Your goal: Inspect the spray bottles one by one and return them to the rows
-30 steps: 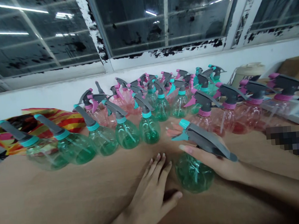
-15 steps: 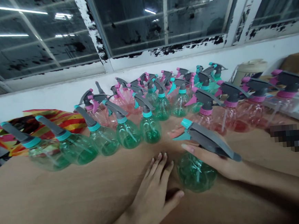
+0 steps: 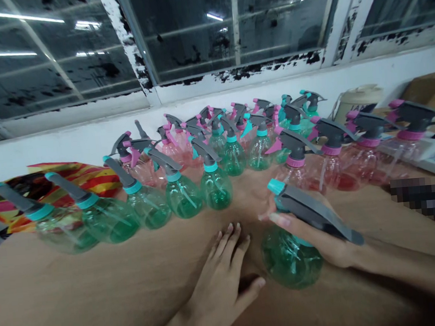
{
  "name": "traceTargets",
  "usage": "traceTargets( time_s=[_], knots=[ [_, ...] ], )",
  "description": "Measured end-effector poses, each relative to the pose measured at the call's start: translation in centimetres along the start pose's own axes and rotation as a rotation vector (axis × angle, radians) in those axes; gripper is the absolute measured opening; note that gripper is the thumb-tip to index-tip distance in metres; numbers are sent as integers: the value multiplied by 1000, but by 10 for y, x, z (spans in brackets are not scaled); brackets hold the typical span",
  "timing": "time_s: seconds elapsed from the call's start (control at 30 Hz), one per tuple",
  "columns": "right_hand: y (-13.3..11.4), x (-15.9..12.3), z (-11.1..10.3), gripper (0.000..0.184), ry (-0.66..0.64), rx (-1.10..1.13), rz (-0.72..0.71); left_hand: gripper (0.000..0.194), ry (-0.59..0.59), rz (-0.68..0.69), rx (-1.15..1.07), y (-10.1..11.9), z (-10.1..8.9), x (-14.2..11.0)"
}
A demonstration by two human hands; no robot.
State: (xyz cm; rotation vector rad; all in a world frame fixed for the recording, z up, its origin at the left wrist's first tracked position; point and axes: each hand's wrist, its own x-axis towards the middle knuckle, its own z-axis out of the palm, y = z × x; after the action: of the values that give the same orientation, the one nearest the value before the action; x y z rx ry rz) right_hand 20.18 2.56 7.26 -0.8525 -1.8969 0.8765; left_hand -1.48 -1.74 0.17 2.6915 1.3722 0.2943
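Note:
My right hand (image 3: 313,233) is wrapped round the grey and teal trigger head of a green spray bottle (image 3: 290,257) standing on the brown table (image 3: 80,294), fingers pressed on the trigger. My left hand (image 3: 221,283) lies flat on the table just left of that bottle, fingers stretched out, thumb close to the bottle's base. A row of green spray bottles (image 3: 182,193) stands beyond my left hand.
Several pink spray bottles (image 3: 334,161) line the right side, and more green and pink ones crowd the back by the white wall under the windows. A red and yellow striped bag (image 3: 79,176) lies at the left. A cream jug (image 3: 359,99) and a cardboard box (image 3: 426,91) stand far right.
My right hand has closed tighter on the trigger, hiding the teal lever, and the bottle has shifted slightly right. My left hand has stayed put.

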Motion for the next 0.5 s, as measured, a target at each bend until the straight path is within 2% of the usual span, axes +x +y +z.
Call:
traceTargets(
  time_s=[0.13, 0.23, 0.37, 0.5],
  knots=[
    [4, 0, 3, 19, 34, 30, -30, 66, -23, -4, 19, 1, -1, 1],
    [9, -2, 6, 20, 92, -5, 5, 67, -47, -14, 29, 2, -2, 2],
    [9, -4, 7, 33, 99, -12, 21, 67, -37, -10, 17, 2, -3, 2],
    [7, -4, 7, 36, 100, 19, -9, 67, -38, -16, 2, 3, -4, 2]
  ],
)
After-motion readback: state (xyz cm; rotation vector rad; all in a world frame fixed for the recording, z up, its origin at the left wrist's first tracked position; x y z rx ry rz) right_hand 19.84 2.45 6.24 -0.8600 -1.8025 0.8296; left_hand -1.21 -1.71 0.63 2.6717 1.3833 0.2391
